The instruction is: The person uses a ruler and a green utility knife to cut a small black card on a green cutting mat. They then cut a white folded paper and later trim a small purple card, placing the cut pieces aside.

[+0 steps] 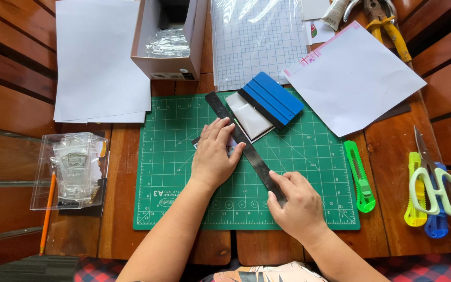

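ruler: dark, matt metal
mat: green, matt, smooth
squeegee: blue plastic, ridged
table: varnished wood slats
sheets: white matt paper
case: clear glossy plastic

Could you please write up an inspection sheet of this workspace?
Surface: wooden slat table, green cutting mat.
Job's things: black ruler lying diagonally; small card under the left hand.
Clutter: blue squeegee, green utility knife, scissors, pliers, paper sheets, open box, pencil.
Grips: left hand pressing flat; right hand on the ruler's end.
Cables: nothing seen.
Surroundings: nothing seen.
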